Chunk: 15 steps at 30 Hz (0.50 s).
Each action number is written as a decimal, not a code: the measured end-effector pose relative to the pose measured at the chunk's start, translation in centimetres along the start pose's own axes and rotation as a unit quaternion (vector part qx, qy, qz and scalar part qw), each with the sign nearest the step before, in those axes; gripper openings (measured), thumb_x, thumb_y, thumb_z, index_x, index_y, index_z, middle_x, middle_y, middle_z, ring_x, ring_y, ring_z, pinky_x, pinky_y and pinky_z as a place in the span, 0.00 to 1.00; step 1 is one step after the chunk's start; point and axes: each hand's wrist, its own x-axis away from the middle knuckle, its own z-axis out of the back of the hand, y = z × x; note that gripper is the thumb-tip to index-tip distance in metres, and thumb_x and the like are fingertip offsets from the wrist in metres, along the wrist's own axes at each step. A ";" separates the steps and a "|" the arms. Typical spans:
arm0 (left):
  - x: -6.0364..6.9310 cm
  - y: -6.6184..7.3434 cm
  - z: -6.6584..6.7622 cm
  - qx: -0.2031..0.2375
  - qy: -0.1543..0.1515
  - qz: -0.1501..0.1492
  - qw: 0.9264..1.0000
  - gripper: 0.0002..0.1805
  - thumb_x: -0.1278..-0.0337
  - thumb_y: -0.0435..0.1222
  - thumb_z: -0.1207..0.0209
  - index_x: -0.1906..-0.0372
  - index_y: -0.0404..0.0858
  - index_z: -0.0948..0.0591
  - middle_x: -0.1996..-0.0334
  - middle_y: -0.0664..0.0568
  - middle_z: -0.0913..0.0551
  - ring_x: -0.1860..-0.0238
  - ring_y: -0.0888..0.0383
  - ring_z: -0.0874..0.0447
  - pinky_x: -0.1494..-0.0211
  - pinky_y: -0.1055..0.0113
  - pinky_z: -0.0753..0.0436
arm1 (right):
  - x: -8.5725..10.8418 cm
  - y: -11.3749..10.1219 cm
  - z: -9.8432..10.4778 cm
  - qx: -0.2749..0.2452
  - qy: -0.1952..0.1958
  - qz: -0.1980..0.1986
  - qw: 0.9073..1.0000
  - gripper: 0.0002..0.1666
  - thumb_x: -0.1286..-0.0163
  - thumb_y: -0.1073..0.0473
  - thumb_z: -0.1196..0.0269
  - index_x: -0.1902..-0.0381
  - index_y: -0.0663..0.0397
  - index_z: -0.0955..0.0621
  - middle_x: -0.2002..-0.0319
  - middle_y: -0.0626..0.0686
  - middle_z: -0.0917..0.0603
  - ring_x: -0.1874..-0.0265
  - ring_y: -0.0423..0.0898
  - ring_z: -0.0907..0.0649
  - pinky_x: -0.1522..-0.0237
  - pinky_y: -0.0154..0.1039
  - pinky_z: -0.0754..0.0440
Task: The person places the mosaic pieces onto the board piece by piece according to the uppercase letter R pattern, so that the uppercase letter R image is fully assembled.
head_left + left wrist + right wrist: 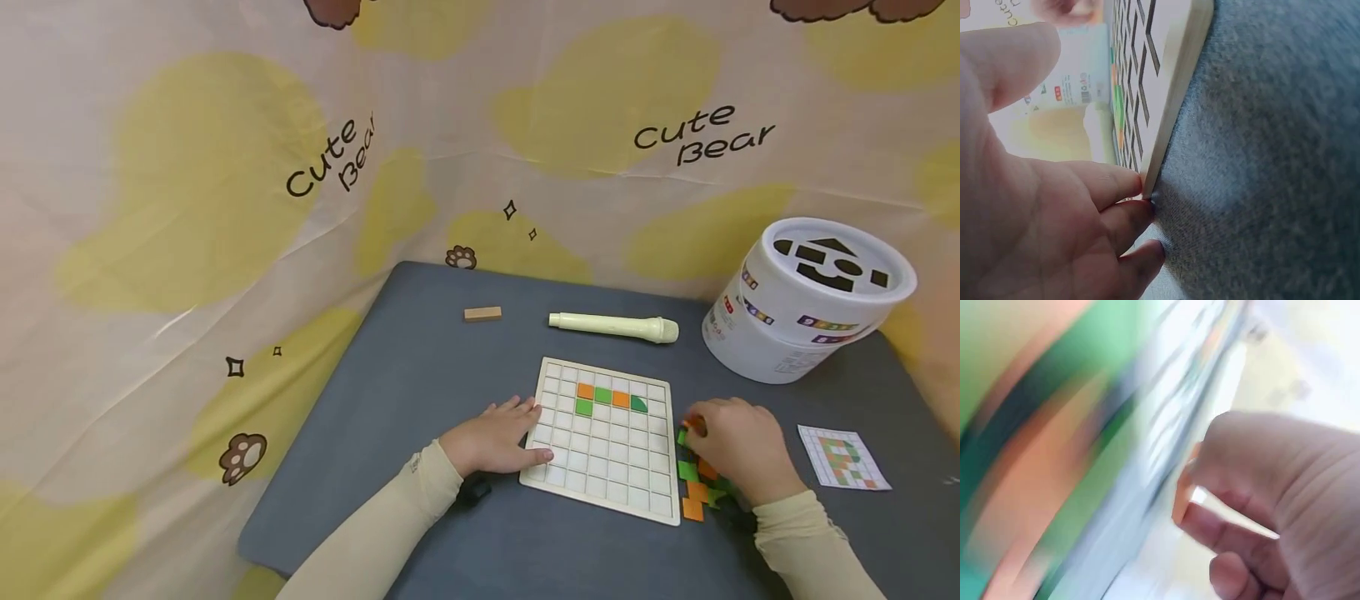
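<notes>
Left-hand grip (495, 437): spread wide, touching the left edge of the grid board (611, 462) on the surface (390, 400). Right-hand grip (738, 442): narrowed, pinching an orange tile (1183, 494) right of the board.

Passing room runs between the grid board (609, 468) and microphone (611, 326), but 1 white tub (787, 325) blocks the back right.

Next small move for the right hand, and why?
Probably carry the orange tile over to an empty cell of the grid board: the right hand pinches it beside the board, the left hand touches the board's left edge, and many cells are bare. The pattern card is too small here to say which cell.
</notes>
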 end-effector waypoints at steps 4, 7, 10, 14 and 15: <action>0.1 0.1 0.0 -0.008 -0.005 0.001 1.000 0.50 0.25 0.68 0.50 0.13 0.42 0.45 0.14 0.52 0.48 0.14 0.52 0.57 0.16 0.48 0.51 | -2.2 -5.2 -0.8 -0.032 0.049 0.099 0.993 0.05 0.42 0.58 0.21 0.70 0.48 0.09 0.74 0.43 0.14 0.75 0.44 0.19 0.75 0.45 0.21; 0.0 0.1 -0.1 -0.014 -0.003 -0.001 1.000 0.49 0.25 0.68 0.50 0.13 0.42 0.44 0.14 0.52 0.48 0.14 0.52 0.56 0.16 0.49 0.51 | -3.5 -8.1 -2.3 -0.044 0.057 0.155 0.985 0.04 0.42 0.59 0.22 0.71 0.46 0.10 0.73 0.41 0.12 0.73 0.43 0.17 0.72 0.44 0.19; 0.0 0.1 -0.2 -0.019 0.000 -0.006 1.000 0.49 0.25 0.68 0.51 0.13 0.42 0.43 0.14 0.51 0.48 0.14 0.52 0.56 0.16 0.49 0.49 | -4.2 -9.4 -3.6 -0.038 0.044 0.174 0.983 0.05 0.43 0.61 0.22 0.70 0.46 0.09 0.72 0.41 0.12 0.70 0.44 0.16 0.66 0.47 0.15; 0.1 0.0 -0.2 -0.029 0.003 -0.004 1.000 0.50 0.25 0.68 0.51 0.13 0.42 0.43 0.14 0.51 0.47 0.15 0.52 0.54 0.16 0.49 0.48 | -4.4 -9.9 -4.3 -0.027 0.029 0.170 0.985 0.04 0.40 0.60 0.23 0.66 0.46 0.07 0.65 0.44 0.10 0.64 0.48 0.16 0.58 0.53 0.14; 0.1 -0.1 -0.2 -0.027 0.006 -0.002 1.000 0.50 0.25 0.68 0.51 0.13 0.42 0.43 0.14 0.51 0.47 0.15 0.52 0.54 0.16 0.49 0.48 | -4.5 -9.9 -4.3 -0.028 0.027 0.171 0.984 0.05 0.39 0.60 0.23 0.65 0.46 0.06 0.63 0.46 0.10 0.62 0.49 0.15 0.57 0.54 0.13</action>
